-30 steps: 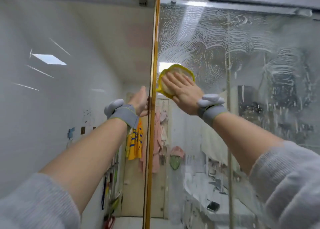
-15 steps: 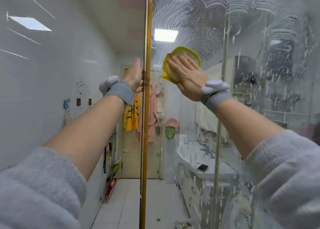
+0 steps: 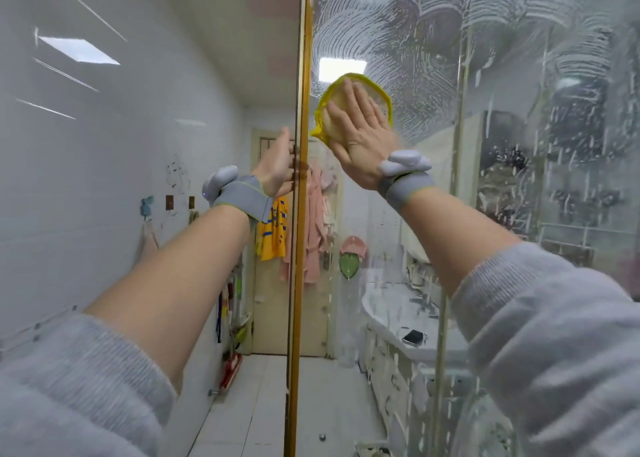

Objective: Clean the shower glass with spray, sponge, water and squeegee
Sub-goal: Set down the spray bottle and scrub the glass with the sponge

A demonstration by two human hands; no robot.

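A person's two bare forearms reach forward from pushed-up grey knit sleeves, each wrist wearing a grey band with a pale plastic device. The right hand [image 3: 360, 134] lies flat, its fingers straight and spread, pressing a round pale sponge with a yellow rim [image 3: 353, 105] against the clear shower glass panel [image 3: 502, 145], just right of the panel's upright gold metal edge strip [image 3: 300, 214]. Curved white soap streaks cover the upper part of the glass above and to the right of the sponge, with drips running lower down on the right. The left hand [image 3: 277, 167] holds the gold edge strip from the left side; its fingers wrap behind the strip and are mostly hidden. Through the glass, far off, are a cream door with yellow and pink garments hanging on it, a white washbasin worktop [image 3: 391, 304] on the right, and a white tiled floor.
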